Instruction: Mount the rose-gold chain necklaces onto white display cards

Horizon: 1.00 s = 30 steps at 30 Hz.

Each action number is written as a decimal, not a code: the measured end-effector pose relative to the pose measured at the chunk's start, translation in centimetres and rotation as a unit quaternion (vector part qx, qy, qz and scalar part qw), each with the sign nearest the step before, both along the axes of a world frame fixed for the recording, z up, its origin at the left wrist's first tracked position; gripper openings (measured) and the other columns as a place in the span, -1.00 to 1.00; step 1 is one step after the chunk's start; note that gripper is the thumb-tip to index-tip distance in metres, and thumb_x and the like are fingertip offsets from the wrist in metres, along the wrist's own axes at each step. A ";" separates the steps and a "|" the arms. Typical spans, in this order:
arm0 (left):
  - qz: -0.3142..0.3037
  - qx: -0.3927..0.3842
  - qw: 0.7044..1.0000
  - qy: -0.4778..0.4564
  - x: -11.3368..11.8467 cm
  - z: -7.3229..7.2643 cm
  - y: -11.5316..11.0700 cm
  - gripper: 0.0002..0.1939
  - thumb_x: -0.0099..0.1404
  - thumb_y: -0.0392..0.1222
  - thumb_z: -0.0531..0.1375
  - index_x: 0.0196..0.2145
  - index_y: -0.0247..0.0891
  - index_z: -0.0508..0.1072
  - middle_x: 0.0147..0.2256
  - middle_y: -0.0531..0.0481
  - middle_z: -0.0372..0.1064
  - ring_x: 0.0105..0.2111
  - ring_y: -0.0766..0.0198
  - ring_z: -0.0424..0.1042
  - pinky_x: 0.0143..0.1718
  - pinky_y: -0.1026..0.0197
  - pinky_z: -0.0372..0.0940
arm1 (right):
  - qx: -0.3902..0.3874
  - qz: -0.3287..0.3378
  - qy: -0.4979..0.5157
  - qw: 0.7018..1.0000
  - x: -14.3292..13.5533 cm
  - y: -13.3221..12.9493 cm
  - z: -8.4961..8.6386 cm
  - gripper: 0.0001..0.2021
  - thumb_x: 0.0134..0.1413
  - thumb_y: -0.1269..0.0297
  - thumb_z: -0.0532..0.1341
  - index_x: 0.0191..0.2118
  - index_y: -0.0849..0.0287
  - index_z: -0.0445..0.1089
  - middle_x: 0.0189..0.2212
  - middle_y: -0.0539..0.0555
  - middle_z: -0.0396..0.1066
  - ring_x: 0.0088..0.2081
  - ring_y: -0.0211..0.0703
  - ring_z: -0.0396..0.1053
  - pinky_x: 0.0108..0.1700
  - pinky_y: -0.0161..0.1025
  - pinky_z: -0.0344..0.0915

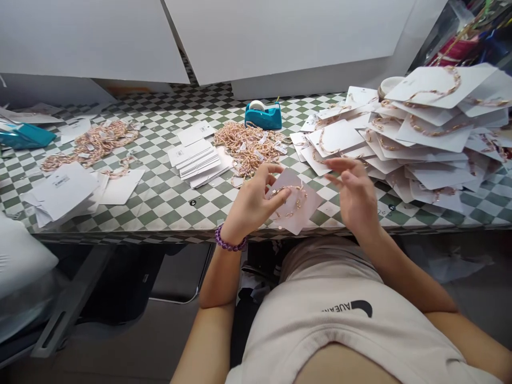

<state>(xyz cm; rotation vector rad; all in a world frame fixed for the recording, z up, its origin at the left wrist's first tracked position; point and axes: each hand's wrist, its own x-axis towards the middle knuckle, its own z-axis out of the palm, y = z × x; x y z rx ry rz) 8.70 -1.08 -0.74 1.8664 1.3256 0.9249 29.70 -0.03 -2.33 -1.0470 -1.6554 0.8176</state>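
A white card with a beaded bracelet on its face is held at the table's front edge by my left hand, thumb on top and fingers behind. To the right of the card, my right hand is raised with its fingers apart; nothing shows in it. Behind the card lies a heap of pink and gold beaded bracelets with small tags. A blue tape dispenser stands just beyond that heap. Left of the heap sits a stack of white cards.
Cards with bracelets are piled high at the right, beside a white roll. More bracelets, loose cards and a teal dispenser lie at the left. White panels stand along the back of the checkered table.
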 end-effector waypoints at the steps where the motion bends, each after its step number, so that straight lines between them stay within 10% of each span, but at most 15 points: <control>1: 0.010 -0.001 1.000 0.019 0.1 -0.1 0.2 -0.62 0.33 -0.11 0.20 0.05 -0.24 0.26 -0.25 -0.02 0.41 -0.38 0.30 0.43 -0.38 0.25 0.32 | 0.073 -0.024 -0.046 0.996 0.6 0.0 -0.4 -0.61 0.26 -0.12 0.00 -0.07 0.04 0.34 -0.01 0.15 0.34 0.12 0.04 0.30 0.15 0.10 0.30; 6: 0.019 0.032 0.993 0.110 1.0 -1.1 0.8 -0.64 0.37 -0.22 0.10 0.09 -0.32 0.21 -0.15 -0.12 0.35 -0.18 0.17 0.43 -0.17 0.10 0.34 | 0.241 0.058 -0.349 0.904 1.0 -1.2 -2.4 -0.66 0.12 -0.06 0.27 -0.09 0.04 0.44 0.19 0.12 0.23 0.34 0.22 -0.04 0.36 0.23 -0.05; 10: 0.020 0.069 0.989 0.127 1.0 -1.9 1.0 -0.73 0.40 -0.23 0.04 0.04 -0.26 0.26 -0.07 -0.15 0.33 -0.12 0.15 0.39 -0.11 0.09 0.33 | 0.268 0.054 -0.404 0.873 0.3 -2.1 -2.7 -0.68 0.16 -0.04 0.23 -0.15 0.10 0.42 0.19 0.18 0.21 0.34 0.27 -0.04 0.35 0.31 -0.11; 30: -0.068 0.099 0.929 0.349 0.4 -1.0 0.2 -0.85 0.37 -0.13 0.16 -0.27 -0.24 0.47 -0.24 -0.07 0.43 -0.16 0.09 0.41 -0.25 0.15 0.30 | 0.180 0.050 -0.423 0.886 0.6 -3.1 -4.0 -0.66 0.23 0.02 0.18 -0.08 0.20 0.35 0.23 0.32 0.20 0.23 0.23 0.22 0.26 0.23 0.16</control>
